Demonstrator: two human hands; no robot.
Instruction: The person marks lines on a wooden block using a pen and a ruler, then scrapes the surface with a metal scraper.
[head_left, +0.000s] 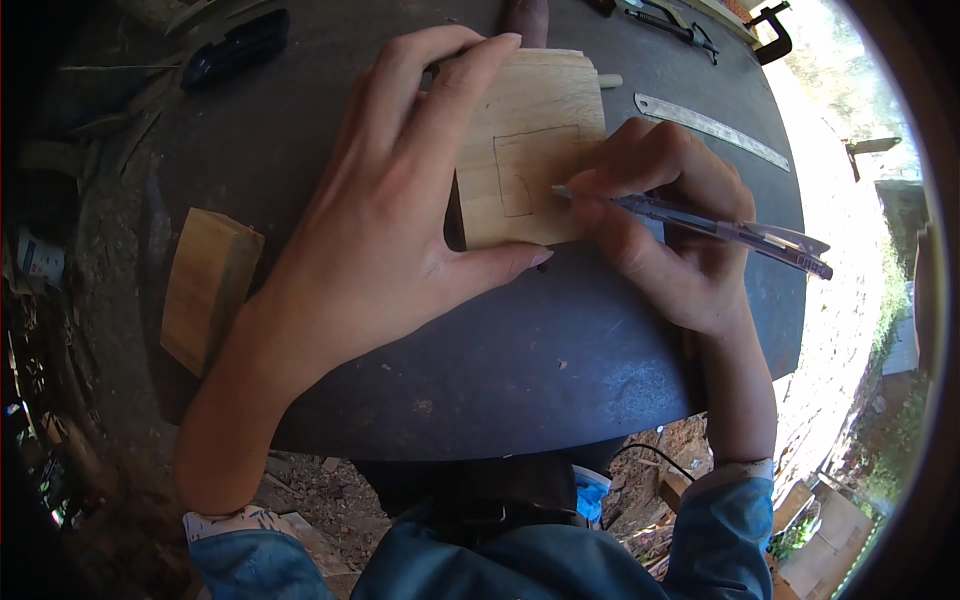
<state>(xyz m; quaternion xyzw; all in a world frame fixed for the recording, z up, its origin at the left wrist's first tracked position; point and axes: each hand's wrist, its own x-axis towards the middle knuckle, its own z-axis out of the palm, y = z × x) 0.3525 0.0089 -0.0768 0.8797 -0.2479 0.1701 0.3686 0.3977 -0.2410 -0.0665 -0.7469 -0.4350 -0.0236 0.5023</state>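
A flat piece of pale wood (535,130) lies on a dark round table (520,360), with a pen-drawn outline on its face. My left hand (400,220) is spread over its left side, thumb along the near edge, pressing it down. My right hand (665,225) grips a clear pen (720,228), whose tip touches the wood at the right end of the drawn outline.
A second wood block (205,285) lies at the table's left edge. A metal ruler (710,128) lies to the right, beyond the pen. A black tool (238,45) sits at the far left, clamps (700,30) at the far right. Below the table is dirt ground.
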